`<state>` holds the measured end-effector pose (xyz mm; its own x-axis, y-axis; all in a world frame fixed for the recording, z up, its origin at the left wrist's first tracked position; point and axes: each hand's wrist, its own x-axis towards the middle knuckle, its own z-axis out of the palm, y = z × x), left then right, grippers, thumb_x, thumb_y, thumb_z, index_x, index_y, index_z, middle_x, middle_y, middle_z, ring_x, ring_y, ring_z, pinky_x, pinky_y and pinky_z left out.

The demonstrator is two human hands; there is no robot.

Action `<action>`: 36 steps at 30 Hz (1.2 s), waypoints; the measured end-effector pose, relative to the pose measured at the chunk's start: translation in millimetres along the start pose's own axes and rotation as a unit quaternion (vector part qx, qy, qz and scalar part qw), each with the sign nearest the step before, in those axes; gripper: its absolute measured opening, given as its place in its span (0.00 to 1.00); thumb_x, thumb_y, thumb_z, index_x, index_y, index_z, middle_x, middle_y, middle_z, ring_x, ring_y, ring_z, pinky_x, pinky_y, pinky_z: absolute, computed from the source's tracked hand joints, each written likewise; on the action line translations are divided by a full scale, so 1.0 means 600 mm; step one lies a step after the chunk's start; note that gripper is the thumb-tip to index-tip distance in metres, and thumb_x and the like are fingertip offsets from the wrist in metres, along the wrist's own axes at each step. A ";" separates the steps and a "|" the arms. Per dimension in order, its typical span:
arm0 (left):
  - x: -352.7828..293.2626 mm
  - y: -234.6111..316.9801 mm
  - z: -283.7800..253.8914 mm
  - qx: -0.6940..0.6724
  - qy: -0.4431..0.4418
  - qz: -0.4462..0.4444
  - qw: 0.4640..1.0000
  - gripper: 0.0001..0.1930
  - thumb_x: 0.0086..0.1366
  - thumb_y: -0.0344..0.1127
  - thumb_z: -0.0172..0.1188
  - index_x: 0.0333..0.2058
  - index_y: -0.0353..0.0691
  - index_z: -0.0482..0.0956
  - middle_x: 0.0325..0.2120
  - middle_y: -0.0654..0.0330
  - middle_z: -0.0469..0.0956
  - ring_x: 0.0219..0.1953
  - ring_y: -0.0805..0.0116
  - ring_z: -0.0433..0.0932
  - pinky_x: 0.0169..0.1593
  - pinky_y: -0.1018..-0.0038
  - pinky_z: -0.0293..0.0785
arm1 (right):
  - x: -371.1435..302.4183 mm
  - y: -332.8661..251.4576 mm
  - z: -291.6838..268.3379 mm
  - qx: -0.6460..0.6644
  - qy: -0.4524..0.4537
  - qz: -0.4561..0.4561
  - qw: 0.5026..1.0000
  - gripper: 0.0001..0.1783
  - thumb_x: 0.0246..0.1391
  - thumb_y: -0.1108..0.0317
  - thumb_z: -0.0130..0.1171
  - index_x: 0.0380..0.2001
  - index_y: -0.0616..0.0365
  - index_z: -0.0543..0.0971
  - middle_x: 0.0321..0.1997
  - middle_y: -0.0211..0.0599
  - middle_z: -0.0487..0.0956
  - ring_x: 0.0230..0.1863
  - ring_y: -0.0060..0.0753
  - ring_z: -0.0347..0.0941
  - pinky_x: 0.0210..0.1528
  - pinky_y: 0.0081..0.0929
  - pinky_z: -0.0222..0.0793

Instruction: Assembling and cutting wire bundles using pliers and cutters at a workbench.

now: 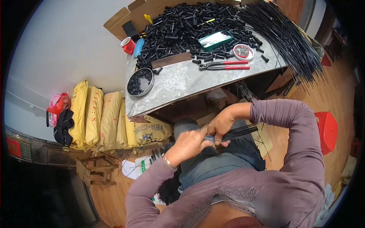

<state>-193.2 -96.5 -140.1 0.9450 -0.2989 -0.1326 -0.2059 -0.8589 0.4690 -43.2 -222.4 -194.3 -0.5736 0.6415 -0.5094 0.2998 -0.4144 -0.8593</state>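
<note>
Over my lap, both hands are closed together round a bundle of thin black rods [243, 133]. My left hand [188, 144] grips its left part, fingers pressed in close to the other hand. From above, my right hand [223, 121] comes down with bent wrist and fingers round the same bundle, whose free ends stick out to the right. The left end of the bundle is hidden by the hands. A larger sheaf of long black rods [289, 41] hangs over the table's right edge.
On the grey table [175, 81] lie a heap of black cylindrical parts [178, 30], red-handled pliers [224, 65], a teal box [215, 41], a white-rimmed dish [243, 52] and a round tin [140, 82]. Yellow sacks [93, 114] stand left; a red stool [326, 132] stands right.
</note>
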 end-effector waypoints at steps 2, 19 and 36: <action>0.011 -0.025 0.027 -0.284 -0.199 -0.092 0.933 0.15 0.65 0.43 0.55 0.35 0.33 0.76 0.21 0.56 0.79 0.22 0.66 0.79 0.25 0.71 0.73 | 0.000 -0.024 0.011 -0.026 -0.014 0.074 0.997 0.09 0.56 0.70 0.55 0.35 0.67 0.75 0.26 0.37 0.80 0.27 0.28 0.75 0.35 0.28 0.69; 0.111 -0.077 -0.173 -0.549 0.057 0.072 0.831 0.14 0.69 0.43 0.51 0.33 0.37 0.75 0.23 0.64 0.75 0.26 0.76 0.73 0.32 0.78 0.71 | -0.016 -0.047 0.050 -0.155 0.368 -0.012 0.917 0.30 0.52 0.54 0.63 0.51 0.66 0.72 0.41 0.48 0.80 0.42 0.39 0.78 0.45 0.32 0.72; 0.008 -0.058 0.155 -0.678 0.265 -0.057 0.683 0.18 0.68 0.49 0.52 0.38 0.38 0.72 0.26 0.61 0.75 0.31 0.71 0.75 0.38 0.73 0.74 | 0.165 0.162 0.131 0.017 0.306 0.061 0.950 0.33 0.52 0.46 0.60 0.47 0.66 0.73 0.45 0.55 0.77 0.49 0.49 0.72 0.51 0.38 0.66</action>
<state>-205.3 -106.8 -238.4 0.9685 0.2393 -0.0693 -0.0387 0.4193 0.9070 -130.9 -250.0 -324.7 0.0165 0.8385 -0.5447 0.3046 -0.5231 -0.7960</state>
